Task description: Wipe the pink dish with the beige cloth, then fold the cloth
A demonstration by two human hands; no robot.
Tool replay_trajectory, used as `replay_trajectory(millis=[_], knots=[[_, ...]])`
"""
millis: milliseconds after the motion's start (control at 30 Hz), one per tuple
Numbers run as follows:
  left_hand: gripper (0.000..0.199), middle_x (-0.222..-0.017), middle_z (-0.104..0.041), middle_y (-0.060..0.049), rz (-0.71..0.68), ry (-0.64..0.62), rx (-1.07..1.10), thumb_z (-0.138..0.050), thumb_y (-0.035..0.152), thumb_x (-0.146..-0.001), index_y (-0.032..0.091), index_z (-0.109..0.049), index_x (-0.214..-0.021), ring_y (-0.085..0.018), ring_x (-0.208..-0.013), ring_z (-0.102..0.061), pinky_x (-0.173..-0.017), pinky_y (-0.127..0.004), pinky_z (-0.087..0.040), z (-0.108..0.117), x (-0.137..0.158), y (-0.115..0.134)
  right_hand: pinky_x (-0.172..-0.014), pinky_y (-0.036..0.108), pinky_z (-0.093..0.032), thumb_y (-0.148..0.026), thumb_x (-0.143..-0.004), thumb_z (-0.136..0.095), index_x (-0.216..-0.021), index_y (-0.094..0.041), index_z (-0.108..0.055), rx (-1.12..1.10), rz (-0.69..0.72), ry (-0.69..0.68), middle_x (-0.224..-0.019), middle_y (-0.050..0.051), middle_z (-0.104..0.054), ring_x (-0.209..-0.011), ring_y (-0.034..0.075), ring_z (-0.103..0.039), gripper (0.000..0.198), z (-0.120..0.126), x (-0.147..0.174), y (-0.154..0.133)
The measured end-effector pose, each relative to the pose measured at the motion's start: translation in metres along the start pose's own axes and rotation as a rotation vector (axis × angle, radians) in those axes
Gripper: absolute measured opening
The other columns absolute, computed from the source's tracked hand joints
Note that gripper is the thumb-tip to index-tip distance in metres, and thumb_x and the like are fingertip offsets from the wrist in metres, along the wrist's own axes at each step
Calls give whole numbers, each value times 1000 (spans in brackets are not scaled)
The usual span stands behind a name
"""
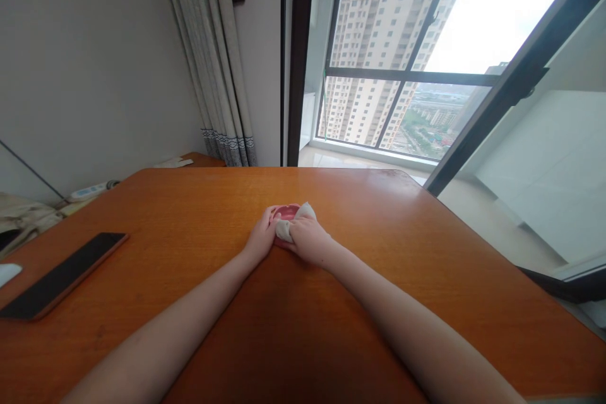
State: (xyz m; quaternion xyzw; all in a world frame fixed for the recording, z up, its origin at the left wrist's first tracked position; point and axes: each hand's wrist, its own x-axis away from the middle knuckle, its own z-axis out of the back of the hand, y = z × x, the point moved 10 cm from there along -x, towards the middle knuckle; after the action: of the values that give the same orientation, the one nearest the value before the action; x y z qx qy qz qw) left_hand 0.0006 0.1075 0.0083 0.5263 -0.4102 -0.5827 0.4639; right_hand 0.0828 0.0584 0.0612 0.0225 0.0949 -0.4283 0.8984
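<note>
A small round pinkish-red dish, which looks like an ashtray with notches in its rim, rests on the wooden table in front of me. My left hand grips the dish by its left side, fingers curled over the rim. In my right hand a crumpled white tissue is bunched, pressed against the near right part of the dish. One end of the tissue sticks up above my fingers. Much of the dish is covered by both hands and the tissue.
At the left lies a dark phone, with the edge of a white object beside it. Beyond the table's left edge is a white power strip. A grey curtain hangs behind, and a dark-framed glass door stands by the far edge.
</note>
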Motion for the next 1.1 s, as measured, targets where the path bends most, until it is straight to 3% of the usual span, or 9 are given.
replay_trajectory(millis=[133,233,300,400,500,633,733,900,1100], knots=[[49,-98,-63,-2,145,130,388,-58,44,-78,25,-41,-119,-14,-85,-61,-81,-28,-47,3,5,-5,-82,34,-33,-19,-90,-44,-90,-14,-59,104,7,219,-85,7,-64,-82,20,-54,16,3,-1,-9],[44,-83,-60,2,281,108,630,-63,41,-74,22,-44,-108,-11,-72,-59,-69,-24,-48,-13,12,-11,-83,35,-33,-15,-90,-40,-93,-14,-58,145,53,368,-86,8,-62,-83,21,-50,18,7,3,-18],[38,-78,-58,2,317,117,660,-66,37,-71,20,-46,-98,-10,-69,-58,-67,-24,-48,-17,14,-14,-84,35,-33,-15,-90,-42,-92,-14,-58,121,108,392,-86,7,-61,-82,20,-49,16,7,4,-18],[33,-74,-56,3,255,185,550,-67,36,-69,19,-47,-88,-10,-68,-57,-66,-24,-49,-6,13,-14,-85,34,-34,-15,-89,-45,-91,-15,-59,94,205,371,-83,5,-61,-80,19,-48,14,6,4,-12],[31,-66,-51,6,242,146,425,-65,40,-70,19,-47,-84,-10,-60,-53,-59,-24,-49,-2,11,-11,-85,33,-35,-19,-89,-47,-87,-17,-59,105,321,358,-81,3,-61,-80,18,-48,13,8,7,-9],[31,-70,-51,5,289,154,322,-59,45,-72,21,-49,-90,-10,-57,-52,-55,-27,-50,10,8,-14,-101,37,-28,-18,-93,-42,-84,-20,-59,133,314,413,-82,2,-61,-86,16,-49,20,16,9,-1],[33,-83,-57,0,139,200,186,-59,45,-74,20,-53,-93,-14,-73,-57,-69,-29,-51,21,4,-2,-106,43,-22,-18,-93,-40,-88,-21,-60,148,239,434,-86,2,-61,-91,17,-49,21,15,7,5],[55,-122,-52,-9,-103,243,89,-60,39,-77,21,-37,-124,-19,-111,-53,-95,-32,-42,17,12,23,-96,39,-36,-19,-90,-48,-87,-20,-61,97,178,456,-86,4,-61,-90,20,-48,13,8,6,3],[47,-128,-47,-10,-225,245,-66,-52,29,-80,19,-36,-123,-21,-120,-46,-105,-38,-33,28,9,40,-96,37,-34,-21,-94,-42,-85,-20,-59,83,250,462,-86,3,-61,-89,17,-48,19,12,5,0]])
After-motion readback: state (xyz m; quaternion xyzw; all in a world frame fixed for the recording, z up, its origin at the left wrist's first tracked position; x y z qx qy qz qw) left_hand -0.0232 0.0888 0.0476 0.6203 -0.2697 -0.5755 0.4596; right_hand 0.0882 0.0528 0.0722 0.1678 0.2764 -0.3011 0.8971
